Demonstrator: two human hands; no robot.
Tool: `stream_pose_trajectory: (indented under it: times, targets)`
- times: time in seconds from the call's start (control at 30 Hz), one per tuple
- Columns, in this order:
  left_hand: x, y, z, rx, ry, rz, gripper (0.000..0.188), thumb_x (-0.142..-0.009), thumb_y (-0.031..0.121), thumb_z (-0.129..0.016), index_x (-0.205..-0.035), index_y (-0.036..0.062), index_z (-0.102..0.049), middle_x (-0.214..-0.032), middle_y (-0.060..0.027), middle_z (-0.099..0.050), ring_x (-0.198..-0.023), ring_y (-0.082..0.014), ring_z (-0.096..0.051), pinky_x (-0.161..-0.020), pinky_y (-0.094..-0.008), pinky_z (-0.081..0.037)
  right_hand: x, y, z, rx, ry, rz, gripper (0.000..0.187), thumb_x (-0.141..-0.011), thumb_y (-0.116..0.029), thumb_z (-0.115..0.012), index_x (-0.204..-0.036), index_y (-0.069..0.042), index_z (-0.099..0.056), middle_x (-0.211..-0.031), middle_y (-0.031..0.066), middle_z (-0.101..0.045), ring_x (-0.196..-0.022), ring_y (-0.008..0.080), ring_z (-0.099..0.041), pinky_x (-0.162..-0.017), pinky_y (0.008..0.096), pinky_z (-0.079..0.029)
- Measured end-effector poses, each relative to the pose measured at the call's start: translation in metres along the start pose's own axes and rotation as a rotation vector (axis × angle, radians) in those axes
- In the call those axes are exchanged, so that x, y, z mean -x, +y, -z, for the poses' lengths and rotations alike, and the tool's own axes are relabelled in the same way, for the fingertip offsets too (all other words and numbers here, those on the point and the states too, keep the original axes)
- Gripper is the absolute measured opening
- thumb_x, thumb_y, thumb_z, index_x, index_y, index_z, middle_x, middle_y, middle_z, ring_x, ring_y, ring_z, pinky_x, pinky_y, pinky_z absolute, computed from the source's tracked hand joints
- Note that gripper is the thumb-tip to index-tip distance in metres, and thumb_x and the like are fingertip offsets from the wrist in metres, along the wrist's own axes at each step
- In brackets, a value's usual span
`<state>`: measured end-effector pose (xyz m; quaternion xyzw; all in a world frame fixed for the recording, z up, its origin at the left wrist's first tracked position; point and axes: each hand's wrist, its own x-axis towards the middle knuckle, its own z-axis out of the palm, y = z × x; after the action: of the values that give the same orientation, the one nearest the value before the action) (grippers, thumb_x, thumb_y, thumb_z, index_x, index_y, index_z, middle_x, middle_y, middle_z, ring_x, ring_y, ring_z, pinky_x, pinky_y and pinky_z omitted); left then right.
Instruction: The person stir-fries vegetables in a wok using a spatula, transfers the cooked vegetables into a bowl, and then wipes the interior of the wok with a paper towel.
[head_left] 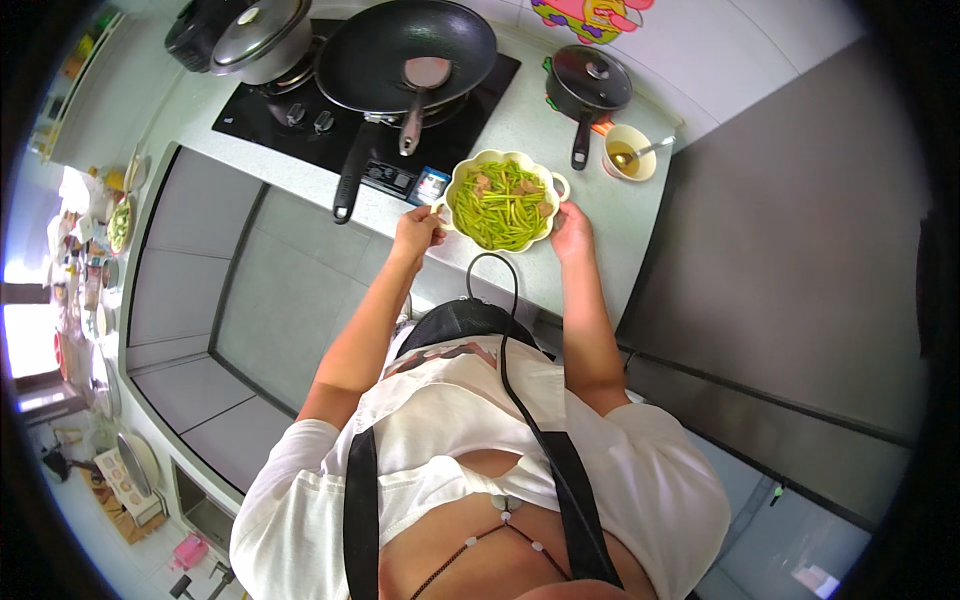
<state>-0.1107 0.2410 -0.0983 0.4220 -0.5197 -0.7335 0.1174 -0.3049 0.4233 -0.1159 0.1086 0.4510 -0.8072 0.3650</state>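
A cream dish with a scalloped rim and two small handles [459, 223] is at the counter's front edge. It is filled with green stalks and pieces of brown meat [500, 205]. My left hand [417, 236] grips the handle on its left with fingers closed. At its right side my right hand [572, 231] is closed on the rim below the other handle, the fingertips partly hidden by the dish. Whether the dish rests on the counter or is slightly lifted, I cannot tell.
Behind, a black wok [390, 60] holding a spatula [413, 110] sits on the black gas hob [262, 118], its handle jutting past the counter edge. A lidded pot [275, 45] stands left. At right are a lidded saucepan [575, 95], a bowl with a spoon [612, 140] and a large grey panel [790, 230].
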Motion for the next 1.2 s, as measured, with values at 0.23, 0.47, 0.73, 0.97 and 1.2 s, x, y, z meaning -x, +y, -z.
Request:
stream_pose_trajectory:
  times: [0.23, 0.47, 0.73, 0.97, 1.2]
  targets:
    - [0.010, -0.002, -0.036, -0.098, -0.109, 0.063, 0.017, -0.084, 0.010, -0.049, -0.095, 0.0005, -0.058, -0.070, -0.0038, -0.056, -0.054, -0.0086, -0.053, -0.051, -0.0200, -0.047, 0.037, -0.016, 0.046, -0.005, 0.163, 0.012, 0.029, -0.075, -0.017, -0.054, -0.103, -0.010, -0.056, -0.097, 0.0009, -0.057, -0.094, 0.0151, -0.050, -0.081, 0.0332, -0.039]
    - [0.026, -0.004, -0.089, -0.087, -0.354, 0.121, 0.020, -0.085, 0.009, -0.047, -0.099, -0.0034, -0.055, -0.076, -0.0095, -0.060, -0.062, -0.0129, -0.058, -0.061, -0.0227, -0.051, 0.049, -0.057, 0.098, -0.064, 0.171, 0.138, 0.022, -0.076, -0.016, -0.051, -0.093, -0.002, -0.056, -0.092, 0.0057, -0.058, -0.088, 0.0173, -0.053, -0.081, 0.0308, -0.042]
    - [0.041, -0.008, -0.055, -0.102, -0.365, 0.067, 0.036, -0.086, 0.015, -0.050, -0.118, 0.0007, -0.046, -0.099, -0.0095, -0.057, -0.074, -0.0129, -0.057, -0.062, -0.0240, -0.049, 0.063, -0.068, 0.088, 0.394, 0.570, 0.690, 0.036, -0.076, -0.012, -0.053, -0.109, 0.002, -0.049, -0.110, 0.0114, -0.050, -0.104, 0.0232, -0.046, -0.090, 0.0342, -0.037]
    - [0.079, 0.002, 0.054, 0.023, -0.210, 0.050, 0.032, -0.087, 0.018, -0.049, -0.113, 0.0001, -0.050, -0.100, -0.0081, -0.056, -0.077, -0.0121, -0.056, -0.067, -0.0246, -0.048, 0.117, -0.062, -0.089, 0.524, 0.187, 1.011, 0.045, -0.081, -0.004, -0.043, -0.125, 0.002, -0.034, -0.124, 0.0179, -0.042, -0.113, 0.0263, -0.044, -0.094, 0.0360, -0.034]
    - [0.135, 0.005, 0.219, 0.236, 0.181, -0.045, 0.028, -0.087, 0.018, -0.049, -0.110, 0.0010, -0.052, -0.096, -0.0062, -0.057, -0.078, -0.0124, -0.057, -0.067, -0.0243, -0.049, 0.156, 0.014, -0.246, 0.667, -0.205, 1.216, 0.029, -0.086, -0.005, -0.041, -0.113, 0.004, -0.048, -0.097, 0.0167, -0.057, -0.071, 0.0182, -0.056, -0.067, 0.0280, -0.047]
